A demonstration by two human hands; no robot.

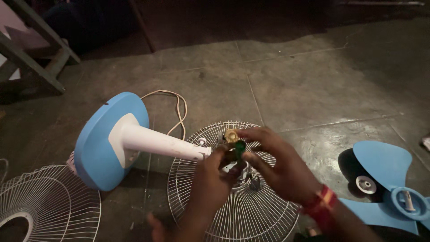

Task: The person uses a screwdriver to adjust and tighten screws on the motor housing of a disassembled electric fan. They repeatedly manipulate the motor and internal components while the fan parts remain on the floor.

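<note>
A small green-handled tool (239,147), apparently a screwdriver, is gripped between the closed fingers of the left hand (210,186) and is also pinched near its top by the curled fingertips of the right hand (280,168). It is held just above the hub of the rear wire fan guard (233,210), beside a small brass-coloured part (232,135) whose exact nature cannot be told. The tool is judged light and rigid, with a smooth plastic handle that could slip between fingertips, so it is best held around the handle's thick middle. The guard is judged light but springy, its thin wires easily bent; it is better taken by the rim or hub.

The white fan pole (163,144) lies on its side, its blue round base (105,141) tipped up, with a pale power cord (179,110) looped behind. A second wire guard (49,206) lies at the left, and a blue fan blade (385,179) at the right. The floor (313,89) is dark, glossy concrete slabs, dimly lit; a wooden frame (36,49) stands at the far left.
</note>
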